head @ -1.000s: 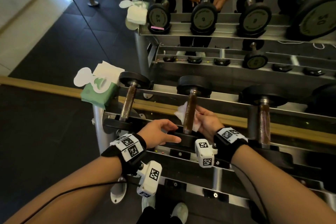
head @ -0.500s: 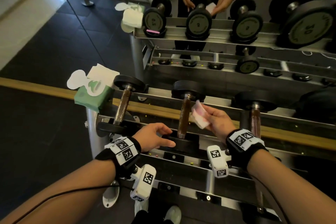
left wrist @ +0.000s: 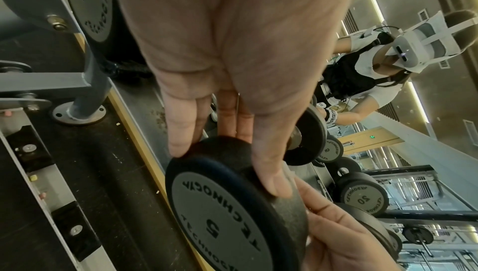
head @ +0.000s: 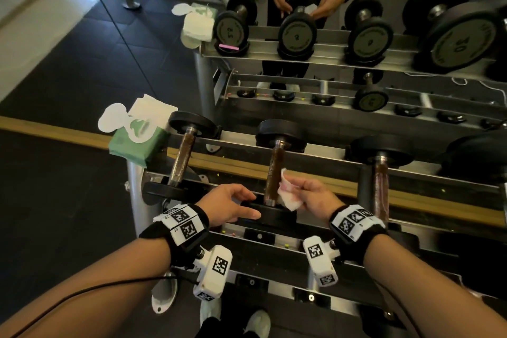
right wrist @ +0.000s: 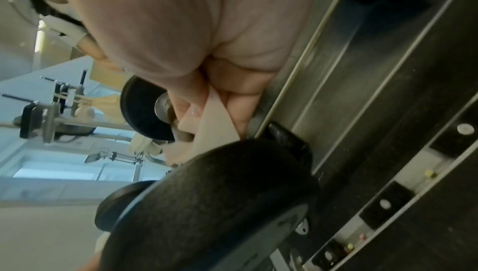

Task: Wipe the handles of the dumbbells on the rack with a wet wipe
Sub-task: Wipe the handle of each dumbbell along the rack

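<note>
The middle dumbbell (head: 275,170) lies on the rack's top rail (head: 329,158), its rusty brown handle pointing away from me. My left hand (head: 251,206) holds its near black head (left wrist: 220,214), fingers on top of the rim and thumb along the edge. My right hand (head: 295,189) pinches a crumpled white wet wipe (head: 288,196) against the right side of the handle's lower part. In the right wrist view the wipe (right wrist: 214,128) shows between the fingers, above the near head (right wrist: 220,203).
A left dumbbell (head: 183,156) and a right dumbbell (head: 381,181) lie on the same rail. An open green pack of wipes (head: 137,143) sits at the rack's left end. Behind is a mirror (head: 301,35) reflecting the rack, heavier dumbbells and my hands.
The right hand lifted the wipe off the handle to the right, then brought it back against the handle's lower part. The left hand stayed on the near head.
</note>
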Motion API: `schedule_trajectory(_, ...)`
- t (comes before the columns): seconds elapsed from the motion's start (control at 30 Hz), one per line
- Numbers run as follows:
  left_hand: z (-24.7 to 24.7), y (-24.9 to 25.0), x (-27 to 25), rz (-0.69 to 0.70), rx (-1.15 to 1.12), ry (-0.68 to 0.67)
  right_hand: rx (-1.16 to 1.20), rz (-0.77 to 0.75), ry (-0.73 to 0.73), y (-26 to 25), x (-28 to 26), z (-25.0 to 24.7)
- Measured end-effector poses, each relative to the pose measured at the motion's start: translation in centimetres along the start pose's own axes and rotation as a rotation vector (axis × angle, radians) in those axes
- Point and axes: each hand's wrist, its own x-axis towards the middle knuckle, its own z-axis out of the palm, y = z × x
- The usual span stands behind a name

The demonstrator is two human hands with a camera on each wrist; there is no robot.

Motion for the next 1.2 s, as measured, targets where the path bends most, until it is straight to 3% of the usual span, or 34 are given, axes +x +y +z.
schedule_trajectory(0.13,0.0,0.3,-0.2,-0.002,0.038,-0.006,-0.259,-0.043,0.025,-0.7,-0.8,-1.0)
schedule_trajectory(0.27,-0.1,0.0,0.0,-0.012,0.006,0.0,-0.111,-0.231,0.219,-1.5,1.2,-1.1)
schedule_trajectory(0.43,-0.1,-0.3,0.3,-0.02,-0.011,0.007,-0.052,-0.172,0.164,-1.9,2.5,1.2)
schedule_trajectory(0.6,0.0,0.1,0.5,-0.026,-0.003,-0.01,0.108,-0.062,0.032,-0.5,-0.8,1.9)
schedule_trajectory(0.7,0.1,0.1,0.5,-0.031,-0.008,-0.01,-0.076,-0.045,-0.004,-0.5,-2.2,1.4)
schedule_trajectory(0.77,0.2,0.0,0.5,-0.03,-0.004,-0.01,-0.048,-0.042,0.021,-1.0,-2.2,0.3)
schedule_trajectory(0.83,0.2,-0.2,0.5,-0.026,-0.004,-0.009,-0.04,-0.136,0.153,-1.9,-1.6,-0.6)
schedule_trajectory(0.93,0.1,-0.4,0.5,-0.027,-0.002,-0.009,-0.201,-0.316,0.261,-3.1,-0.3,-0.6)
schedule_trajectory(1.0,0.1,-0.5,0.5,-0.029,-0.001,-0.004,-0.518,-0.381,0.201,-3.3,0.4,0.6)
schedule_trajectory(1.1,0.1,-0.6,0.6,-0.023,-0.001,0.008,-0.877,-0.35,0.069,-2.5,0.4,1.8)
schedule_trajectory(1.17,0.3,-0.8,0.6,-0.025,-0.023,0.032,-0.966,-0.353,0.005,-1.4,0.5,1.9)
schedule_trajectory(1.2,0.3,-0.9,0.6,-0.025,-0.03,0.048,-0.854,-0.332,-0.012,-1.0,0.2,2.0)
